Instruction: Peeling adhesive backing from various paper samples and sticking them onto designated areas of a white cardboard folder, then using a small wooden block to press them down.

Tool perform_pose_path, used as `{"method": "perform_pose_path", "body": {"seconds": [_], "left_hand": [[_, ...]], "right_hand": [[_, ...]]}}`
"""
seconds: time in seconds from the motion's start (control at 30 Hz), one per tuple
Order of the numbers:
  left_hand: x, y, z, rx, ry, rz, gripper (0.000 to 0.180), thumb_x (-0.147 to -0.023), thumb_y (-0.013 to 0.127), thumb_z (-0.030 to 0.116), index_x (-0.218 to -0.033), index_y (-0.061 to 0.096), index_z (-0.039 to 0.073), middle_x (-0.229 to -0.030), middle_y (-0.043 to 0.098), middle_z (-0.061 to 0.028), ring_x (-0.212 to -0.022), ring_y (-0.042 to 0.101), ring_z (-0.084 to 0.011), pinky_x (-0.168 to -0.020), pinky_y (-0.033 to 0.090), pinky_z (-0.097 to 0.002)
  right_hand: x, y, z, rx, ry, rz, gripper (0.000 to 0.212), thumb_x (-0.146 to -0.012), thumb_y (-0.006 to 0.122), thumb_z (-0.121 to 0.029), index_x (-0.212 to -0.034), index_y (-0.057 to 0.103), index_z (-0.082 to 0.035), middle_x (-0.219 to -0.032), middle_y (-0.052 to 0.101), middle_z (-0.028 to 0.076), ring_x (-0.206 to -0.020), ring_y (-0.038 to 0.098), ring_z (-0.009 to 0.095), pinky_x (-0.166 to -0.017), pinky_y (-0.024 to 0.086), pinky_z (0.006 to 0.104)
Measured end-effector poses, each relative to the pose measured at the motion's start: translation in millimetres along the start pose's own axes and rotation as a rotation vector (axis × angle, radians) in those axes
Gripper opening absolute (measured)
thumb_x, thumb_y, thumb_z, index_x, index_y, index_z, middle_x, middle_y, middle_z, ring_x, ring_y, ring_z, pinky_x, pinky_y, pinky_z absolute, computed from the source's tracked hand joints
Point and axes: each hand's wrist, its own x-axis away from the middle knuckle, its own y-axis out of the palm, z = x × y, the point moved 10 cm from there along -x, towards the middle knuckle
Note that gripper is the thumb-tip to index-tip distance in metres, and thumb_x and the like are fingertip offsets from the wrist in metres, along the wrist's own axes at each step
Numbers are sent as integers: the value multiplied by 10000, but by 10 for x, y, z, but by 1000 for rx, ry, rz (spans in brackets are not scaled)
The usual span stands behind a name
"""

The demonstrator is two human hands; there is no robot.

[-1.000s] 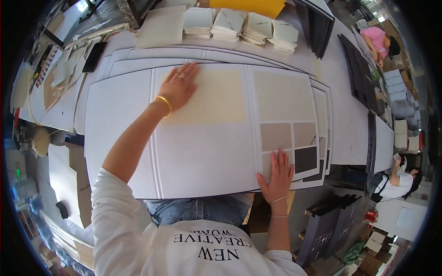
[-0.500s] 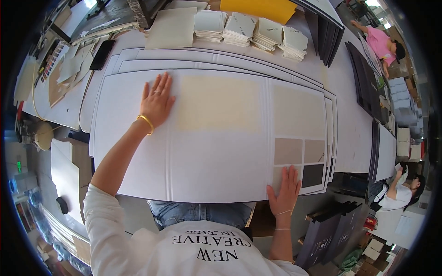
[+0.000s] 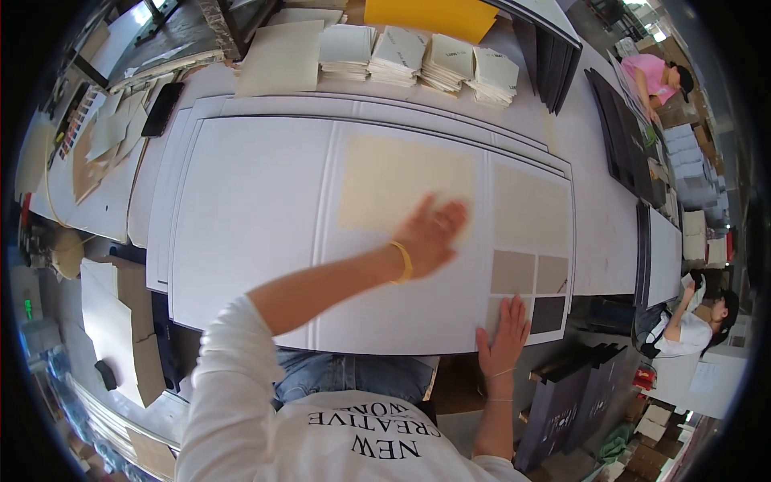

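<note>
A large white folded-cover board (image 3: 249,201) with dark edges and pressed crease lines lies on top of similar boards. A pale cream panel (image 3: 377,169) sits in its middle section. My left hand (image 3: 432,233), with a gold bangle at the wrist, is over that panel; it is blurred, its fingers stretched out and nothing seen in them. My right hand (image 3: 506,333) rests with fingers extended on the board's near right edge. It lies beside a dark square (image 3: 548,314) and below a beige square (image 3: 512,273).
Stacks of cream cards (image 3: 397,56) and a yellow sheet (image 3: 434,18) stand at the back. A black phone (image 3: 163,109) lies at the left. Dark panels (image 3: 618,132) are at the right, where two other people work. Dark boxes (image 3: 562,410) stand below the right edge.
My left hand has swept right from the board's left section to the cream panel. The top board sits slightly further right, with my right hand still at its near edge.
</note>
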Motion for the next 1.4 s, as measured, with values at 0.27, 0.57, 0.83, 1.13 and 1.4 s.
{"method": "perform_pose_path", "body": {"seconds": [0.27,0.57,0.83,1.13,1.4], "left_hand": [[-84,-56,497,459,348,-38,547,-967,368,394,-1358,414,15,-1408,397,-179,-1313,369,-282,-1105,231,-397],[67,-962,-1775,753,-53,818,52,-769,680,69,-807,645,68,-810,648,-69,-729,631,-251,-659,493,-337],[340,-1215,-3440,-297,-458,655,379,-736,697,173,-1108,625,183,-1219,566,12,-1188,473,-207,-993,346,-380],[329,-1359,-3434,-302,-414,717,36,-754,675,188,-764,708,198,-855,679,66,-962,568,-154,-898,389,-370],[902,-1822,-3427,-70,-500,1112,119,-787,643,123,-883,703,159,-853,670,-7,-864,592,-236,-770,407,-391]], "right_hand": [[-36,59,-1,-40,0,-40,781,-829,585,-417,-1450,272,-61,-1529,206,163,-1419,159,339,-1126,48,519],[-155,-37,62,-55,-27,-20,772,-829,584,-422,-1442,283,-59,-1522,225,168,-1413,171,356,-1122,56,533],[-177,-52,3,-68,-17,-26,769,-833,572,-434,-1439,287,-55,-1521,222,175,-1407,180,365,-1121,54,538],[-156,-32,37,-34,-37,-14,786,-829,569,-438,-1442,263,-52,-1520,209,188,-1403,171,386,-1115,65,556],[-166,-68,-36,-48,-54,-26,780,-831,570,-414,-1438,257,-36,-1517,194,207,-1401,161,405,-1110,66,570]]}}
